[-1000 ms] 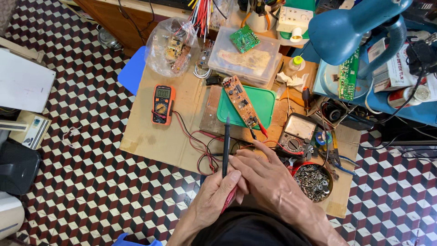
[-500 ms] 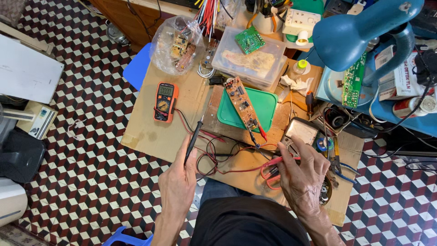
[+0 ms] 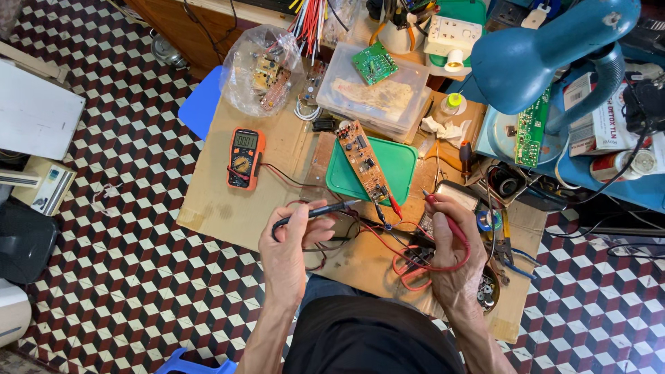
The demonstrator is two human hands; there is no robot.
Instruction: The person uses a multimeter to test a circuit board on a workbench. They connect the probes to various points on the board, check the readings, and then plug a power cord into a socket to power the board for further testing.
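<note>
My left hand (image 3: 289,244) grips a black test probe (image 3: 320,211) whose tip points right toward the near end of a long brown circuit board (image 3: 365,164). That board lies slanted across a green tray (image 3: 400,168). A red test probe (image 3: 443,216) is held in my right hand (image 3: 454,257), its tip raised near the tray's right corner. Red and black leads loop over the cardboard-covered table (image 3: 228,208) between my hands. An orange multimeter (image 3: 245,158) rests to the left, its leads running toward me.
A clear plastic box (image 3: 377,93) carrying a green board, a bag of parts (image 3: 260,73), and a blue desk lamp (image 3: 544,59) crowd the far side. Pliers and a bowl of small hardware (image 3: 488,294) sit by my right wrist. Checkered floor lies on the left.
My hands have separated: the left swung the black probe from upright to pointing right at the board, and the right picked up the red probe and lifted it.
</note>
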